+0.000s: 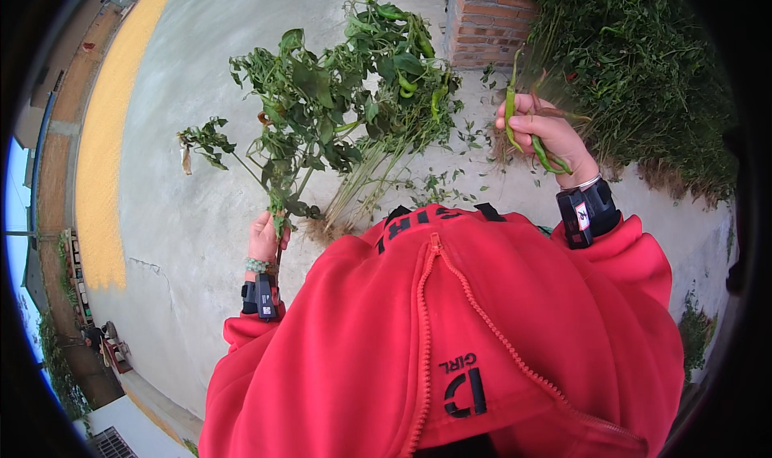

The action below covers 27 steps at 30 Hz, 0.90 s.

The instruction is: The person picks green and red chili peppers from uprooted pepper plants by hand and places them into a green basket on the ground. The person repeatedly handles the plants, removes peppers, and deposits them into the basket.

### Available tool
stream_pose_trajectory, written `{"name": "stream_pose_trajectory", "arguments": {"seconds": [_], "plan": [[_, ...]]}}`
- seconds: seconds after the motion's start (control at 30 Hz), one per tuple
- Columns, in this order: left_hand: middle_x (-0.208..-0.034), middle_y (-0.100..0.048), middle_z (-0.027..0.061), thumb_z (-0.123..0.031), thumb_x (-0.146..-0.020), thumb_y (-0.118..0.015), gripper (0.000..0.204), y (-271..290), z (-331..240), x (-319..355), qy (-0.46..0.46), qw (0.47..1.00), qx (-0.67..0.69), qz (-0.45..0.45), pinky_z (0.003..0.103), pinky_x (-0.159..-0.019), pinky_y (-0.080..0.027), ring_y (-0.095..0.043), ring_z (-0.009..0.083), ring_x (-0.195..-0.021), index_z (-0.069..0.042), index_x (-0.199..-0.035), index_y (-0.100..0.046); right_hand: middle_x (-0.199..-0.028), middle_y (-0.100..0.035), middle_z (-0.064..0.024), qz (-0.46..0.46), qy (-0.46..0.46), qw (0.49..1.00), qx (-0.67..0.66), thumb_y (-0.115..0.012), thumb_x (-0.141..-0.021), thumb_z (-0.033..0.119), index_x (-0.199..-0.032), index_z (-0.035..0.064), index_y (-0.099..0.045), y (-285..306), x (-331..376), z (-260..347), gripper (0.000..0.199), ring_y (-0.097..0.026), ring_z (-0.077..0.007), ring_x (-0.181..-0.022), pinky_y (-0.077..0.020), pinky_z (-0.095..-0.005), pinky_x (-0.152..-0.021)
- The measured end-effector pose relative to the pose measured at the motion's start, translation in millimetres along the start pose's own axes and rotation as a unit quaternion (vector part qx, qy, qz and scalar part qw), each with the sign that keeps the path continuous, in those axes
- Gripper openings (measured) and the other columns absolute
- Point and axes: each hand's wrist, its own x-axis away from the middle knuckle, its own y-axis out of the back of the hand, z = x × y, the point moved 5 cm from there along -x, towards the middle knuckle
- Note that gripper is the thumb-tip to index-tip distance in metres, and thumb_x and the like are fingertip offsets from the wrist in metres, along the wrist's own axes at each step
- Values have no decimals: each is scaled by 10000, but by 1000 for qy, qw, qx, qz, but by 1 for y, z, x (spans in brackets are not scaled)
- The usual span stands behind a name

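Observation:
My left hand is closed round the lower stem of an uprooted pepper plant, whose wilted leafy branches spread out ahead of it. My right hand, off to the right, grips a small bunch of long chili peppers. Most of these are green, and one looks reddish brown. Just right of the held plant lie more pepper plants, with thin pale stems and roots toward me. Green peppers show among the leaves there. Where the two lots of foliage overlap, I cannot tell them apart.
A big heap of pulled pepper plants fills the far right, beside a brick pillar. Loose leaves are scattered on the concrete ground. A band of yellow grain is spread along the left.

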Motion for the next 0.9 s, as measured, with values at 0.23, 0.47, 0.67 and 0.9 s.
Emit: {"name": "stream_pose_trajectory", "arguments": {"seconds": [0.23, 0.47, 0.67, 0.9], "plan": [[-508, -511, 32, -293, -910, -461, 289, -8, -4, 4, 13, 999, 32, 38, 214, -362, -308, -426, 90, -382, -47, -816, -579, -718, -482, 24, -16, 42, 997, 56, -593, -792, 86, -858, 62, -499, -5, -7, -7, 117, -417, -30, -513, -313, -177, -432], [-516, -516, 57, -301, -909, -450, 339, -8, -1, 2, 11, 998, 37, 53, 218, -336, -337, -453, 111, -361, -20, -747, -546, -724, -481, 26, -56, 74, 995, 44, -618, -803, 81, -900, 64, -509, -19, -17, -22, 147, -443, -31, -562, -370, -177, -490], [-496, -502, 33, -290, -895, -470, 285, -12, -4, 4, 14, 997, 37, 65, 216, -361, -311, -426, 97, -376, -46, -799, -581, -739, -503, 19, -116, 72, 990, 46, -621, -804, 88, -1156, 5, -488, -18, -28, -30, 385, -456, -38, -579, -388, -187, -519], [-507, -510, 32, -295, -902, -460, 287, -13, -4, 4, 21, 997, 44, 62, 216, -362, -328, -437, 99, -383, -48, -806, -571, -703, -468, 27, -41, 3, 998, -37, -624, -810, 87, -1182, 9, -463, -28, -41, -45, 413, -430, -42, -530, -339, -198, -462]]}}
